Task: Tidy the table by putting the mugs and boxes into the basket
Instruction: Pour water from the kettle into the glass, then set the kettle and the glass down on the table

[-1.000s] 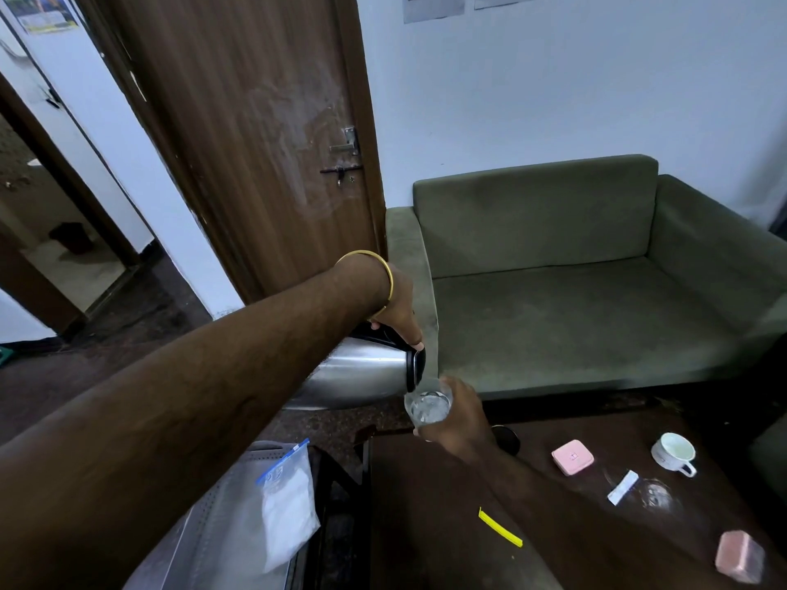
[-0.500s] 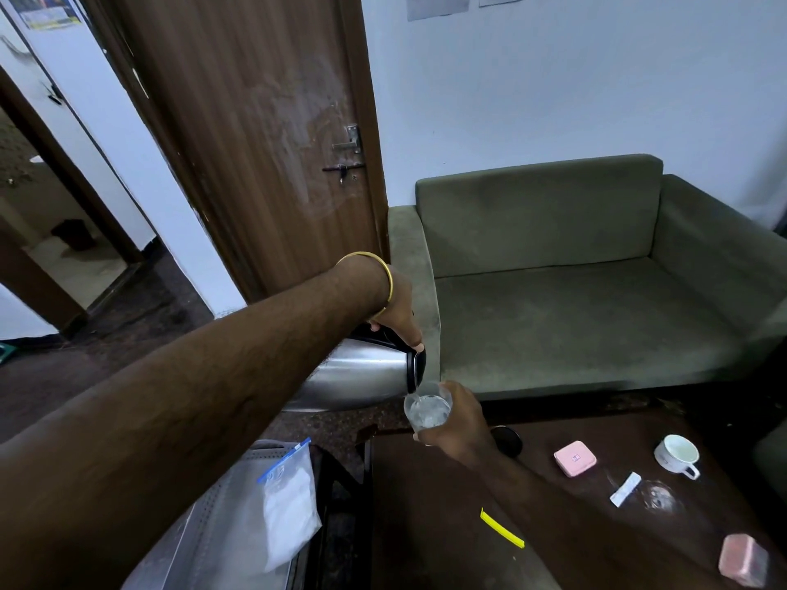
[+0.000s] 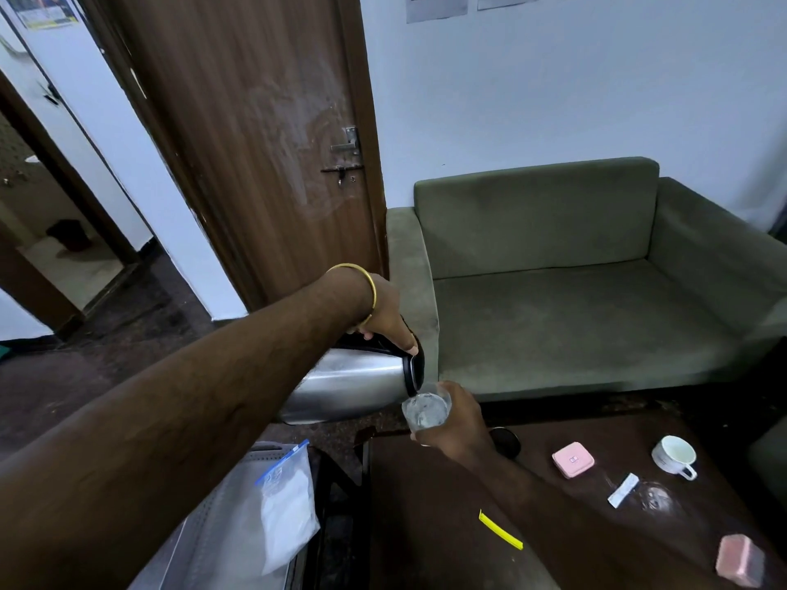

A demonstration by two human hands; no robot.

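Beyond the right hand [image 3: 458,423], clamped on a glass [image 3: 426,408], the mug [image 3: 675,455] sits rightward on the worktop [image 3: 426,525]; left hand [image 3: 385,313] grips the kettle [image 3: 349,387].

Brushed steel, clear glass, dark wood and matt cloth.

The kettle [image 3: 353,385] has a satin metal body with soft reflections and a glossy black plastic rim; the glass [image 3: 426,408] is clear and smooth. The table [image 3: 426,525] is dark polished wood, faintly reflective. The mug [image 3: 675,455] looks like glossy white ceramic, the pink box [image 3: 573,458] smooth matt plastic. The sofa [image 3: 575,317] is matt green cloth with a slightly worn nap. The door [image 3: 255,134] is brown wood grain, scuffed pale near its metal latch. The bag [image 3: 287,500] is thin translucent plastic.
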